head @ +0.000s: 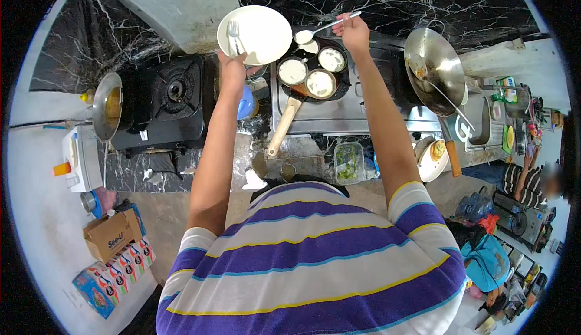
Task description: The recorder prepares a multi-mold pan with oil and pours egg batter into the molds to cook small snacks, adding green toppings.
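My left hand [233, 72] grips the near rim of a cream-coloured plate [265, 35], which is raised just left of the pan. A metal fork [233, 31] lies on that plate, its handle running down to my thumb. In my right hand [354, 33] is a metal spoon [327, 27], held by its handle. The spoon's bowl, which looks white, hovers over the far cup of a multi-cup pan [299, 91]. White, batter-like rounds [321, 84] sit in the three nearer cups. The far cup shows a partial white piece, partly covered by the spoon. The pan's wooden handle [285, 126] points towards me.
A black gas stove [174, 103] stands left, with a lidded-looking metal pan [108, 106] beside it. Right are a wok [433, 69] with a ladle, a plate of food [431, 167] and a sink [479, 121]. A clear container of chopped greens [348, 162] is near me. Another person sits far right.
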{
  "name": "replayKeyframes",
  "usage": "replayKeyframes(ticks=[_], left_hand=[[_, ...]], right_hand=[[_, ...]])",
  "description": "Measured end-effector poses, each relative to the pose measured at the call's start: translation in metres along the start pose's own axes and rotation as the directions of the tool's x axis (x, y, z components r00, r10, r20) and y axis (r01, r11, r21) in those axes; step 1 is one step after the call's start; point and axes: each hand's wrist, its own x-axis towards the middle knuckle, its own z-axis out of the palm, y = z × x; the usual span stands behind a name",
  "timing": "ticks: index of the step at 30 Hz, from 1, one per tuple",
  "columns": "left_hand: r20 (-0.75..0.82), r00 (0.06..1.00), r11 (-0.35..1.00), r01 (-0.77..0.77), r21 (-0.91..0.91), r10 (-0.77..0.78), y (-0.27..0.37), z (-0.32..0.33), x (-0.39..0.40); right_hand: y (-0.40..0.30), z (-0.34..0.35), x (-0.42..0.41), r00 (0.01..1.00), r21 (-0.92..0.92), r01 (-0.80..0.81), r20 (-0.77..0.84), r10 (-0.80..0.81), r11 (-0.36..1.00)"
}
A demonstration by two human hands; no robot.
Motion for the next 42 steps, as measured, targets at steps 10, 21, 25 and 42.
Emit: replayKeyframes(ticks=[10,21,25,42], left_hand=[[0.029,0.998,0.997,-0.063,0.041,0.061,0.004,0.001,-0.002],[0.029,0.998,0.998,-0.06,0.022,0.059,0.004,0.004,-0.005],[0.053,0.997,0.998,-0.059,0.005,0.058,0.007,0.004,-0.007],[0.054,0.997,0.996,-0.05,0.069,0.047,0.014,0.004,-0.015]], right_hand=[[-0.004,0.002,-0.013,0.99,-0.059,0.115,0.095,-0.109,0.992],[-0.034,-0.023,-0.024,0.955,-0.216,0.269,0.184,-0.232,0.938],[-0.044,-0.022,-0.026,0.938,-0.258,0.327,0.208,-0.278,0.909],[-0.045,-0.019,-0.035,0.948,-0.18,0.31,0.125,-0.291,0.933]])
